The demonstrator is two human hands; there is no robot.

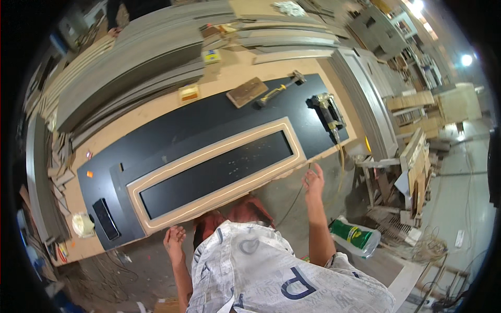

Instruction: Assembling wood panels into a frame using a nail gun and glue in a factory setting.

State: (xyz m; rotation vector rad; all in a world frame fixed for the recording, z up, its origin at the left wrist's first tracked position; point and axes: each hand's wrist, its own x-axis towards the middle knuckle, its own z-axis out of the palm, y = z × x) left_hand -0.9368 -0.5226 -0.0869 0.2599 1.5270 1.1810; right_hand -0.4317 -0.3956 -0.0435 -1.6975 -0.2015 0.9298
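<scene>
A long rectangular wooden frame (219, 153) lies on a dark panel (172, 122) on the workbench, with a pale line running around its face. My left hand (175, 237) is just off the near left corner of the frame, fingers loosely bent and nothing seen in them. Beside the near right corner, my right hand (313, 181) is raised with its fingers apart, holding nothing. Farther back on the panel rest a hammer (282, 89) with a yellow-marked handle, a brown wooden block (247, 92) and a nail gun (329, 112) with its hose trailing off the near edge.
A black phone (106, 219) and a whitish roll (83, 224) sit at the left end. Stacked grey boards (130, 78) line the far side, near a small yellow box (211, 56). A green bag (355, 236) lies right of my right arm. Another person's hand (115, 32) shows far left.
</scene>
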